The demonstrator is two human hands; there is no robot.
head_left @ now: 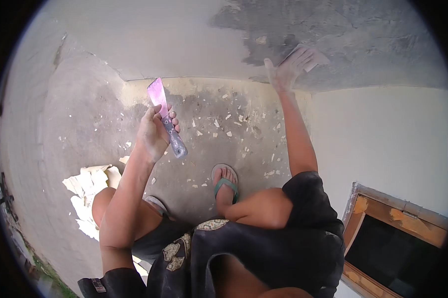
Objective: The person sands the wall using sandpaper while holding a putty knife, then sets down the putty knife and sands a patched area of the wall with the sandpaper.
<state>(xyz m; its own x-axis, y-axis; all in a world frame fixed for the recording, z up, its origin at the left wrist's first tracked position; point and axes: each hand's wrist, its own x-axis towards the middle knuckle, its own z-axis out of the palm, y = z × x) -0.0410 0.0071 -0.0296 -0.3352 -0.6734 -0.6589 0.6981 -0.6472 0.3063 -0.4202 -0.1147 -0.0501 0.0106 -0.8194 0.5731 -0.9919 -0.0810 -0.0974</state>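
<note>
So the left hand (155, 130) has its fingers wrapped round a scraper (157, 93), thumb up by where the blade starts. Blade's kinda pinkish, handle's dark and speckled, and the blade end points at the wall (184, 39).

The right hand (285, 73) is open, way off to the right of the scraper and further up in view. It's laid flat over a thin pale sheet (317, 58), thumb sticking out to the side, and the sheet looks flat against a dark grey patch (373, 39) on the wall. Can't tell what the sheet is made of. Both hands look pretty dusty.

Little pale chips (217, 123) are scattered over the floor (95, 129), mostly to the right of the scraper, and a heap of bigger peeled pieces (92, 181) sits below and left of it. Below and right of the scraper there's a foot in a green-strapped sandal (225, 184). Well apart from it, lower right, is a wooden frame (353, 223) round a dark panel.
</note>
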